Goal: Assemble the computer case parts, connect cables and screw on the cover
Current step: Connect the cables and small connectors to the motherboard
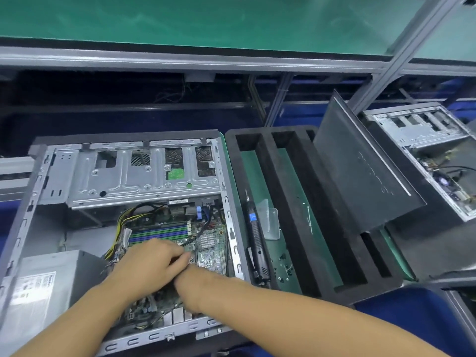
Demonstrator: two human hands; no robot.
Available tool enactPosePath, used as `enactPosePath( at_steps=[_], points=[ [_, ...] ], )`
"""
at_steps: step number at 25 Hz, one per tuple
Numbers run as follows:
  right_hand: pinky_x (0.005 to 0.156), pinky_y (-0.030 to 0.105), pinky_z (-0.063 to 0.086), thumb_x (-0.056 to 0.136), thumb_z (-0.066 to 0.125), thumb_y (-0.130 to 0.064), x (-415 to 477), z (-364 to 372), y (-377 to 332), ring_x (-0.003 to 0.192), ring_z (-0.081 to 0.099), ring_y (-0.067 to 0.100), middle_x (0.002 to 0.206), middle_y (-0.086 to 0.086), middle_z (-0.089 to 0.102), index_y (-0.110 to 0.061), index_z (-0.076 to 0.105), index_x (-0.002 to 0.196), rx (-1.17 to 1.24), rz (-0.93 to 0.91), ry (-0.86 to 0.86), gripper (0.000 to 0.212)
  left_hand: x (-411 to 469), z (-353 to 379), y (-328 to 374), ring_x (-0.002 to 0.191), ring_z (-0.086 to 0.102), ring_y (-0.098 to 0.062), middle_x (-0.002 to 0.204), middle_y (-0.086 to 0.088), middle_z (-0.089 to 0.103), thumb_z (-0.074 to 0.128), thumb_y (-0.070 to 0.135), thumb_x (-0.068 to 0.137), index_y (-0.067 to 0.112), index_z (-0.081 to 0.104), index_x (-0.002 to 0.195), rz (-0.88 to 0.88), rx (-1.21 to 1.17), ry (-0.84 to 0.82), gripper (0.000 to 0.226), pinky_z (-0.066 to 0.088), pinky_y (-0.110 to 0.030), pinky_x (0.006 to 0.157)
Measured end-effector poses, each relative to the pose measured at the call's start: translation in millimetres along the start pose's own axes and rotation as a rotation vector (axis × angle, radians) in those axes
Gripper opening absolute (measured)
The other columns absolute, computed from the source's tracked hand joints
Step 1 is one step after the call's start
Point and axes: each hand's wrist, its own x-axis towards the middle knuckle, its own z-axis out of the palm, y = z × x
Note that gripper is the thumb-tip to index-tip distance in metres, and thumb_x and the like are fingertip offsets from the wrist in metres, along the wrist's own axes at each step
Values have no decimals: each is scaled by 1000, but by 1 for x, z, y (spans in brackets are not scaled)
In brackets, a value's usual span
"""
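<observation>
Left grip [152, 264] and right grip [189, 282] touch over the motherboard [213, 258]; their hold cannot be told.

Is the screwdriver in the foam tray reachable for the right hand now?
Probably yes: the screwdriver lies uncovered in the foam tray beside the case, only the low case wall between it and the right hand.

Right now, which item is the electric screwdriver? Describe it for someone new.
Start at the open computer case; just right of it sits a black foam tray with long slots. In the slot nearest the case lies the electric screwdriver, a slim black stick with a blue label, unlike the clear plastic piece beside it.
</observation>
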Motion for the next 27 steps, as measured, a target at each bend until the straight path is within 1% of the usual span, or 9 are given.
enactPosePath(
  at_steps=[3,6,8,11,14,17,19,22,27],
  points=[
    [77,41,52,96,62,-4,-8,-13,-2,87,58,32,114,21,65,0,64,122,62,-20,-27,27,-1,1,0,65,51,-1,69,14,54,31,55,98,30,45,65,16,-26,-14,44,34,-20,51],
    [74,37,45,95,63,-1,-21,-29,-11,83,51,28,89,16,57,5,64,111,27,-48,-33,17,-3,1,-2,65,49,-1,70,15,53,28,55,97,32,46,67,19,-46,-14,41,34,-22,52],
    [74,36,45,95,64,-2,-24,-33,-14,79,51,26,85,14,53,3,62,106,0,-51,-49,13,-4,1,-4,65,50,-1,70,15,54,29,55,96,31,48,67,7,-65,-24,42,38,-25,55],
    [72,34,43,94,66,-4,-24,-37,-15,63,45,22,77,10,49,3,63,107,-46,-12,-81,15,-3,3,-4,61,50,-1,66,12,56,35,52,97,29,48,63,-17,-122,-32,43,31,-19,51],
    [73,35,46,95,67,-10,-21,-38,-17,68,48,24,85,13,56,3,65,112,-120,23,-118,22,-4,1,-4,60,52,-4,64,9,57,38,51,98,30,46,60,-38,-154,-34,44,31,-20,50],
    [71,34,47,96,64,-14,-18,-38,-17,64,47,22,79,10,53,2,64,118,-114,51,-133,27,-6,-5,-6,60,53,-4,64,8,58,39,51,99,32,47,59,-31,-208,-65,45,44,-28,58],
    [71,34,46,97,63,-15,-16,-35,-15,64,47,21,83,11,56,1,65,117,-118,62,-143,25,-8,-7,-7,64,55,-2,67,10,60,38,51,99,32,54,64,-14,-233,-73,43,49,-30,65],
    [72,35,47,99,61,-15,-13,-31,-16,72,51,24,98,16,60,2,63,121,-112,88,-177,28,-13,-5,-8,67,55,0,72,12,62,37,52,99,27,63,74,-5,-215,-57,43,46,-28,63],
    [72,36,47,101,56,-14,-11,-29,-18,62,46,20,82,8,51,2,61,124,-144,80,-212,28,-14,-4,-7,68,56,2,73,16,63,38,52,98,34,63,74,-13,-198,-70,39,40,-22,58]
  ],
)
